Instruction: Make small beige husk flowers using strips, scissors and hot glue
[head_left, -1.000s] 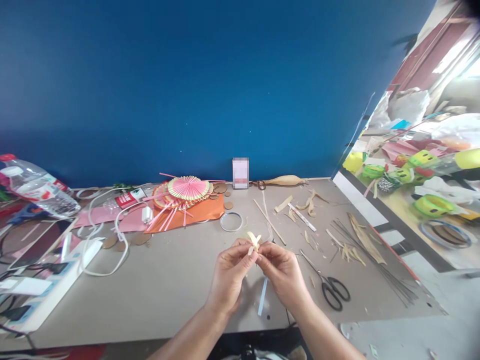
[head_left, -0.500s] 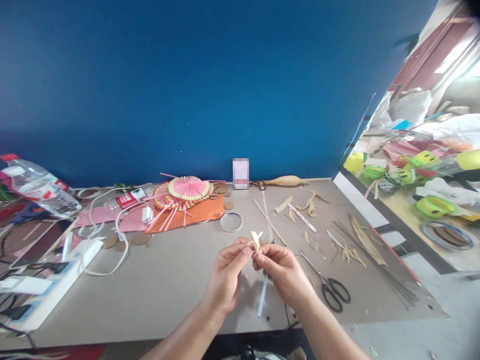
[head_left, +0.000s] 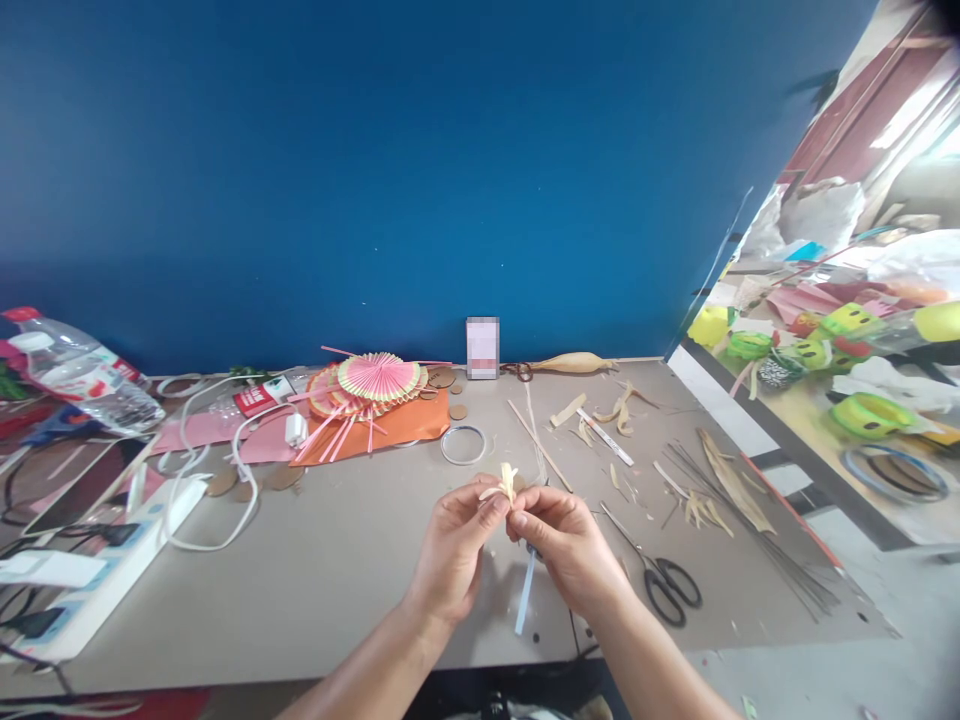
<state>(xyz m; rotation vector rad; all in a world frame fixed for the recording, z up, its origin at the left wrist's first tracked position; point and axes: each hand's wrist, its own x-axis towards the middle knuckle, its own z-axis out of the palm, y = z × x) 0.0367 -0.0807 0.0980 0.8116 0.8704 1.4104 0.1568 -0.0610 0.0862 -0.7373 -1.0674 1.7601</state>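
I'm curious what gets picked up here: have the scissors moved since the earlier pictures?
No. Judged against the table, the scissors lie in the same spot, handles pointing the same way.

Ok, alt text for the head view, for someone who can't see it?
The left hand and right hand hold a small pale flower-like piece over a grey table. Scissors and dry strips lie to the right, a white power strip to the left, and a pink paper fan before a blue wall.
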